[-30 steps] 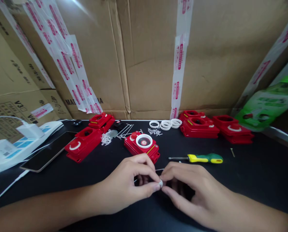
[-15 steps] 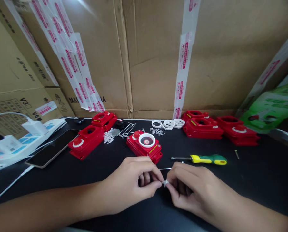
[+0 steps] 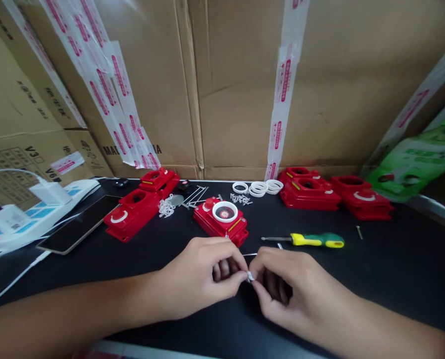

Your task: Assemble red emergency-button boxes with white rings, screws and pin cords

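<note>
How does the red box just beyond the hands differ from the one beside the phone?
The middle box has a white ring on top; the left box shows a dark opening without one. In view, the middle box slants down rightward, the left box down leftward. Both are red.

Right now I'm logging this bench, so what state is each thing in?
Left hand: pinching the small whitish piece
Right hand: at the same piece, grip unclear
Front red housing: white ring on top
Screwdriver: lying down, not held
Phone: lying flat, screen dark
White chargers: plugged into the power strip
Loose white rings: grouped, some overlapping
</note>
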The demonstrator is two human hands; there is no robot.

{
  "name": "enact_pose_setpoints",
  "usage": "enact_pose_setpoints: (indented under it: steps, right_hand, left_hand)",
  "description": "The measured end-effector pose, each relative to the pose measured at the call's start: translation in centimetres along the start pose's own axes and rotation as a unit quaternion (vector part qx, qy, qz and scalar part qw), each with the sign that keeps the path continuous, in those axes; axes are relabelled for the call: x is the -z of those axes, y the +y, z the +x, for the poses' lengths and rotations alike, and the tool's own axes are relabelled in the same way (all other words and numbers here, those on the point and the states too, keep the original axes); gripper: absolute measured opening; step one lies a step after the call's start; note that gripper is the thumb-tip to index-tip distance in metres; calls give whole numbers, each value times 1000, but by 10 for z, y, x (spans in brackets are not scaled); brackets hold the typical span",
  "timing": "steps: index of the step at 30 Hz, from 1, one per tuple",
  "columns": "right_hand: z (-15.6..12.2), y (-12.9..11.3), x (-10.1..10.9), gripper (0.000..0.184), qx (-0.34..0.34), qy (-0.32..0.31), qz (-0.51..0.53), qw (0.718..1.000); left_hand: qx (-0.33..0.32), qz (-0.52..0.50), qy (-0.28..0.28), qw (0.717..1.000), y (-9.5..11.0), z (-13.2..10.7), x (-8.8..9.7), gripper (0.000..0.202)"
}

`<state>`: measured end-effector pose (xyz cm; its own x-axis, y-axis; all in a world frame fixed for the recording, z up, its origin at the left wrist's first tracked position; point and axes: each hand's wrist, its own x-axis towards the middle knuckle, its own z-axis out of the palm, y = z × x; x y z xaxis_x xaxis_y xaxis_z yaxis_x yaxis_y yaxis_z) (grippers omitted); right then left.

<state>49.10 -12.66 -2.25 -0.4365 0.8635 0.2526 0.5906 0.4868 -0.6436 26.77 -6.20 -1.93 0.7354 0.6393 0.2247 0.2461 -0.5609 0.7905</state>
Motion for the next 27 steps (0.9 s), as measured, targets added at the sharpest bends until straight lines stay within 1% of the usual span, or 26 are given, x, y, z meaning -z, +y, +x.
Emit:
enact_pose_setpoints:
  steps: [4, 8, 12, 14, 17, 19, 23, 27]
  right_hand:
    - [3, -1, 0, 9, -58, -12, 79, 995]
    - [7, 0, 4, 7, -116, -35, 155, 980]
    - [9, 3, 6, 7, -121, -32, 185, 975]
    - [8, 5, 5, 12, -129, -36, 193, 972]
    - [7, 5, 4, 22, -154, -51, 224, 961]
    - [8, 5, 4, 24, -168, -55, 239, 955]
    - [9, 3, 5, 23, -191, -45, 246, 949]
    - [9, 5, 4, 24, -187, -28, 247, 951]
  left_hand:
    - [5, -11, -3, 1000, 0, 1, -1, 2]
    - [26, -27, -8, 999, 2, 1, -1, 2]
    - [32, -29, -7, 999, 2, 2, -1, 5]
    - [35, -35, -3, 999, 1, 1, -2, 7]
    - [27, -49, 3, 998, -1, 1, -1, 14]
    - [25, -60, 0, 998, -1, 0, -1, 13]
    - [30, -80, 8, 996, -1, 1, 1, 7]
    - [56, -102, 7, 993, 0, 2, 1, 8]
